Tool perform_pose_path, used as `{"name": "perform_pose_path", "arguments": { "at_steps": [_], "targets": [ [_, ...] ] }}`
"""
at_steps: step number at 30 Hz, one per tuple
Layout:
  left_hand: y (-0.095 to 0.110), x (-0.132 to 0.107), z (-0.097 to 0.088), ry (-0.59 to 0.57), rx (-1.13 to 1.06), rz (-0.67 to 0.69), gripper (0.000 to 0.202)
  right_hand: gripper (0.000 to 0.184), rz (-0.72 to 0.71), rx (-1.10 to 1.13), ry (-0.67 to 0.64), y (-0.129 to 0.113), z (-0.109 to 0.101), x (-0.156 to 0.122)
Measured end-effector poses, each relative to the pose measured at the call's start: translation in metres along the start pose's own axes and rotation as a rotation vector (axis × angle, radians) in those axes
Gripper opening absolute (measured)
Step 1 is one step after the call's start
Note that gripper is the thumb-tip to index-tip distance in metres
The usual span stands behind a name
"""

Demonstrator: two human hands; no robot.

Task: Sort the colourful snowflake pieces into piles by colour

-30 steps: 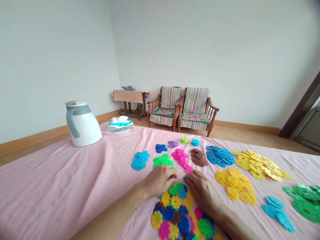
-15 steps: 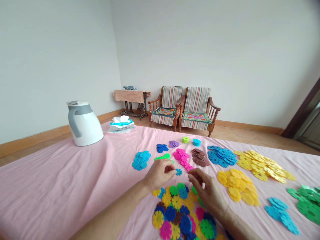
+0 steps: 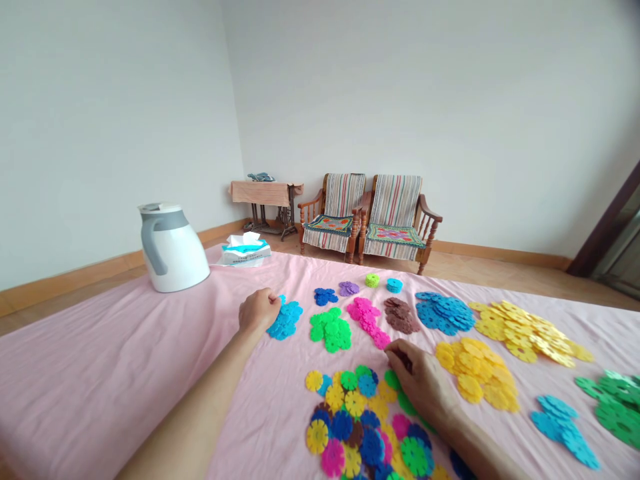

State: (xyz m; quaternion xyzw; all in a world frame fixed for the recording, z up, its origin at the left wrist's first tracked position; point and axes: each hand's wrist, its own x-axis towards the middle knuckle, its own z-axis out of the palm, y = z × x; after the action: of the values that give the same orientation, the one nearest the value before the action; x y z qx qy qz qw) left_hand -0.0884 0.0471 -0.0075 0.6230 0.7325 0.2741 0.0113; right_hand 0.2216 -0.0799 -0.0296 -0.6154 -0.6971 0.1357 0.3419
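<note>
Pink cloth (image 3: 115, 360) stretching across the lower part of the head view, with snowflake-shaped plastic pieces lying on it in groups by colour. Left hand (image 3: 259, 312) resting well forward, fingers curled narrow and knuckles up, fingertips touching the edge of the sky-blue pile (image 3: 285, 321); whether a piece is pinched there, impossible to tell. Right hand (image 3: 419, 381) hovering low, fingers bunched narrow around a dark piece (image 3: 406, 361), partly hidden and hard to make out, just beside the mixed heap (image 3: 355, 427) of yellow, blue, green, pink and brown pieces spreading below it. Green pile (image 3: 330, 330), magenta strip (image 3: 367, 320) and brown pile (image 3: 400, 315) lying in a row beyond the heap, with blue pile (image 3: 444, 312) and two yellow piles (image 3: 475, 373) fanning out to the right. Small royal-blue group (image 3: 325, 297), purple group (image 3: 349, 288), lime stack (image 3: 372, 280) and cyan stack (image 3: 394, 285) sitting along the far side. White kettle (image 3: 173, 250) and tissue box (image 3: 245, 251) standing on the cloth's far left, with two striped wooden armchairs (image 3: 370, 213) waiting against the far wall.
</note>
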Motion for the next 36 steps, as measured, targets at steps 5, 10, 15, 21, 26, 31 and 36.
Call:
{"name": "perform_pose_path", "arguments": {
  "at_steps": [5,10,15,21,26,31,36],
  "targets": [
    [0.007,-0.002,0.003,0.072,-0.012,0.077,0.014,0.022,-0.017,0.023,0.013,0.003,0.002,0.000],
    [0.050,-0.035,0.002,-0.114,-0.316,0.508,0.009,0.024,0.004,0.020,0.055,0.005,0.004,0.001],
    [0.091,-0.087,-0.006,-0.537,-0.411,0.935,0.003,0.022,0.006,0.006,0.044,0.007,0.005,0.002],
    [0.100,-0.109,-0.010,-0.559,-0.259,1.033,0.027,0.022,-0.009,0.008,0.051,0.010,0.007,0.003],
    [0.101,-0.109,-0.007,-0.587,-0.296,1.029,0.020,0.020,-0.014,-0.002,0.040,0.010,0.007,0.004],
    [0.103,-0.106,-0.007,-0.657,-0.488,0.870,0.008,0.020,-0.017,-0.029,0.034,0.009,0.007,0.002],
    [0.084,-0.073,-0.004,-0.457,-0.599,0.591,0.003,0.019,-0.022,-0.053,0.027,0.009,0.007,0.002]
  ]
}}
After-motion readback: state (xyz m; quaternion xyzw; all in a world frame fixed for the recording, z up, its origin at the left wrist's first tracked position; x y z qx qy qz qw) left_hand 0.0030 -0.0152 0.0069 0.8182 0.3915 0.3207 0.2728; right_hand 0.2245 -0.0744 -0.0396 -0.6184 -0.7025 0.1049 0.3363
